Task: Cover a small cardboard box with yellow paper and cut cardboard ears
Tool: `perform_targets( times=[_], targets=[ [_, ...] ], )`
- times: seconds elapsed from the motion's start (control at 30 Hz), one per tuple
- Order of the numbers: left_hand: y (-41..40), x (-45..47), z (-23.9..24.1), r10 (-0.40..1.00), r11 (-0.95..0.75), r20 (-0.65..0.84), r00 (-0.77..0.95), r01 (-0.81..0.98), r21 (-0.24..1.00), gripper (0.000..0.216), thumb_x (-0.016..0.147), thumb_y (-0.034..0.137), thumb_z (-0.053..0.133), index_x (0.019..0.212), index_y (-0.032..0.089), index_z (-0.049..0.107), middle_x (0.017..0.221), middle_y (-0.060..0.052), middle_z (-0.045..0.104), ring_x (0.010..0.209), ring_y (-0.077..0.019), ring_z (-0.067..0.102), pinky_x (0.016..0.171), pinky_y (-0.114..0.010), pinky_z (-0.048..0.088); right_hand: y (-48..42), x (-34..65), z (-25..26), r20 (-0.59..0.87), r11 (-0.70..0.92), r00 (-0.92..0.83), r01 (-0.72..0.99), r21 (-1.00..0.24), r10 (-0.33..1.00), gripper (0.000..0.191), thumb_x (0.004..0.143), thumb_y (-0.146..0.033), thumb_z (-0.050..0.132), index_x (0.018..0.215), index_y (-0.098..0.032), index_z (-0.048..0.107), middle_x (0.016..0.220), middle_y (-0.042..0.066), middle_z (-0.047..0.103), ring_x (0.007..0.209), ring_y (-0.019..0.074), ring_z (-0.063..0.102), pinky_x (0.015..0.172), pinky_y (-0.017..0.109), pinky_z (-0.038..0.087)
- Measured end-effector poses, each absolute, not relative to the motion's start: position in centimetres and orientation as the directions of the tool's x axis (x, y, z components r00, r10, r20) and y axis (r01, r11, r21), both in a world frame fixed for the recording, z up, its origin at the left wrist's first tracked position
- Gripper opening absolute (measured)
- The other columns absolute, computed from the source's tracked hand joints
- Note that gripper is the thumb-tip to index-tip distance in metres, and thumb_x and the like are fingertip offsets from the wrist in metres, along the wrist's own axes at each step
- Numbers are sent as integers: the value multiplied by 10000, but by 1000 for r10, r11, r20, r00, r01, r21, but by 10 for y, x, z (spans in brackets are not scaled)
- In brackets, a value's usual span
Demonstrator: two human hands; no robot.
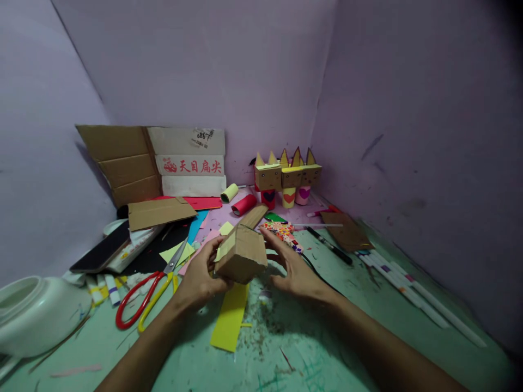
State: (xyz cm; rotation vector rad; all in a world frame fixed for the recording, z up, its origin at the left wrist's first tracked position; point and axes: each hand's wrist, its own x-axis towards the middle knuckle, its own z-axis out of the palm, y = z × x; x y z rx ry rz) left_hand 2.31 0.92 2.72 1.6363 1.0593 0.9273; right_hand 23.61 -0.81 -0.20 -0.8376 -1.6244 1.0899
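Pale lilac walls close in a corner around a green table [310, 348] scuffed with scratches and scraps. Over its middle the left hand [200, 275] grips a small cardboard box [242, 255], fingers curled round the near left side and thumb on the upper edge, so the box is held tilted, clear of the table. The right hand [292, 269] is open just beside the box, palm turned toward it and fingers spread, the fingertips at or very near its right edge; whether they touch cannot be told. Under the box lies a yellow paper strip [231, 318], running toward the viewer. To the left of the left hand lie scissors with red and yellow handles [143, 302], and farther left a white ceramic pot [35, 313] at the table's edge, with a dark phone [102, 253] behind it. A flattened cardboard carton with red printed characters [155, 163] leans against the back wall. In the corner stand three cardboard box figures with pointed ears [288, 177], set on short tubes bearing hearts. A red paper roll [244, 205] lies in front of them. Right of the hands lie a black pen [330, 247], a brown cardboard piece [347, 231] and several long white sticks [412, 291].
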Motion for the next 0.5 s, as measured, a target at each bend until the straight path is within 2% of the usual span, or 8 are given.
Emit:
perform_targets(
  times=[0.1, 0.17, 0.3, 0.4, 0.5],
  targets=[
    [3, 25, 34, 931, -319, 179, 318, 470, 823, 699, 554, 161, 636, 1224, 152, 435, 1220, -127, 536, 1069, -288, 527, 870, -377, 426, -6, 240, -2, 350, 360, -259, -8, -933, 901, 835, 592, -163, 605, 1358, -274, 292, 1396, 101, 354, 1199, 286, 404, 935, 467, 373],
    [-2, 27, 36, 932, -358, 230, 280, 614, 704, 697, 581, 211, 658, 1238, 158, 431, 1233, -132, 526, 1083, -295, 512, 897, -415, 405, -7, 241, -1, 371, 378, -197, -1, -926, 908, 769, 622, -233, 642, 1325, -257, 334, 1346, 111, 403, 1171, 284, 428, 922, 456, 389],
    [-12, 36, 32, 932, -351, 288, 221, 748, 563, 698, 611, 359, 692, 1228, 154, 440, 1221, -156, 525, 1106, -336, 485, 887, -477, 394, -14, 234, 4, 399, 411, -109, 133, -902, 910, 648, 626, -293, 710, 1211, -238, 439, 1233, 109, 490, 1082, 272, 499, 907, 442, 412],
    [-17, 46, 27, 949, -298, 266, 168, 751, 589, 591, 624, 357, 682, 1146, 155, 493, 1054, -130, 585, 956, -317, 551, 787, -461, 434, -18, 226, 6, 370, 392, -138, 206, -897, 919, 718, 571, -329, 758, 1212, -249, 443, 1245, 112, 488, 1127, 303, 473, 949, 471, 372],
    [-16, 53, 22, 976, -216, 160, 146, 571, 792, 506, 653, 272, 642, 1120, 160, 484, 923, -75, 569, 748, -212, 567, 668, -371, 466, -16, 223, 5, 295, 314, -111, 266, -911, 949, 791, 501, -337, 799, 1208, -252, 454, 1250, 114, 490, 1165, 331, 438, 989, 494, 312]
  ],
)
